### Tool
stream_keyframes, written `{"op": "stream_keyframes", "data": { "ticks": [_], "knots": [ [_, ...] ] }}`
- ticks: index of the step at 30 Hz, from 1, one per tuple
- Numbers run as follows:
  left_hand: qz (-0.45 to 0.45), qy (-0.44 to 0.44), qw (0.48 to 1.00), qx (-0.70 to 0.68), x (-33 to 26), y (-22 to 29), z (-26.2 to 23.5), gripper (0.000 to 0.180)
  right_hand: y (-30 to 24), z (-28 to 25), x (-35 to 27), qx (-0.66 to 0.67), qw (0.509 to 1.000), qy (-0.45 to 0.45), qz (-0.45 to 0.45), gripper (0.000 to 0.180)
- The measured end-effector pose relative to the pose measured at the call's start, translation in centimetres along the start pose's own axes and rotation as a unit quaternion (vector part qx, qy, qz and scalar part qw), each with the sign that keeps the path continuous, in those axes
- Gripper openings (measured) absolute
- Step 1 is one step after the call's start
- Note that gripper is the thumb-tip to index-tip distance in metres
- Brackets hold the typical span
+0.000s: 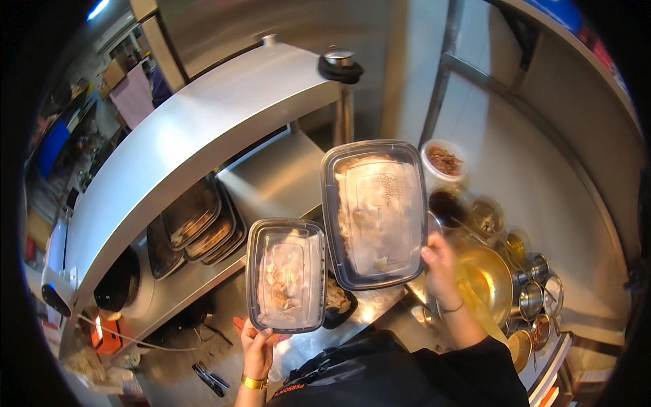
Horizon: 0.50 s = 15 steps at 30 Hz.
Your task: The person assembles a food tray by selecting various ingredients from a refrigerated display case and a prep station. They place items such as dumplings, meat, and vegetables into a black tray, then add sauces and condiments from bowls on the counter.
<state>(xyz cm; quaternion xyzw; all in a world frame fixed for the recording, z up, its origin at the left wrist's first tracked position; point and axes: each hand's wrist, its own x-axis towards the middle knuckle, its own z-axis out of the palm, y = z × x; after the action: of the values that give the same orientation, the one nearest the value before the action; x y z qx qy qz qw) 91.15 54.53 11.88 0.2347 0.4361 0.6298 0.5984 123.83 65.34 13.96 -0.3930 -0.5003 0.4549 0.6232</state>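
My left hand (pixel 258 353) grips the lower edge of a black plastic food container with a clear lid (pixel 287 275); pale, shredded-looking food shows through the lid. In my right hand (pixel 442 268) is a larger black food container (pixel 376 214), also lidded and filled with similar pale food, held by its lower right edge. Both containers are raised side by side, close together, over the steel counter. Partly hidden behind them, a dark container with food in it (pixel 349 308) sits on the counter.
Several lidded containers (pixel 203 230) are stacked on the lower steel shelf at left, beneath a curved-looking upper shelf (pixel 224 102). To the right stand a large golden metal bowl (pixel 498 271), a white tub of brown bits (pixel 444 161) and several small metal pots. An orange device (pixel 105 336) sits lower left.
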Motion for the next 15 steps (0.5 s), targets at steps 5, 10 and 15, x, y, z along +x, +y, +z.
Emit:
{"op": "stream_keyframes", "data": {
  "ticks": [5, 10, 15],
  "knots": [
    [-0.002, -0.023, 1.0, 0.002, 4.1, -1.0, 2.0, 0.019, -1.5, -2.1, -1.1, 0.043, 0.999, 0.016, 0.006, 0.015],
    [0.058, -0.007, 0.998, -0.036, 10.1, -2.2, 3.6, 0.012, 0.5, -2.8, -2.6, 0.047, 0.983, 0.167, 0.063, 0.014],
    [-0.02, 0.012, 0.992, -0.123, 16.9, -3.3, 8.3, 0.013, -0.6, 0.3, 0.8, 0.071, 0.995, 0.022, 0.073, 0.008]
  ]
}}
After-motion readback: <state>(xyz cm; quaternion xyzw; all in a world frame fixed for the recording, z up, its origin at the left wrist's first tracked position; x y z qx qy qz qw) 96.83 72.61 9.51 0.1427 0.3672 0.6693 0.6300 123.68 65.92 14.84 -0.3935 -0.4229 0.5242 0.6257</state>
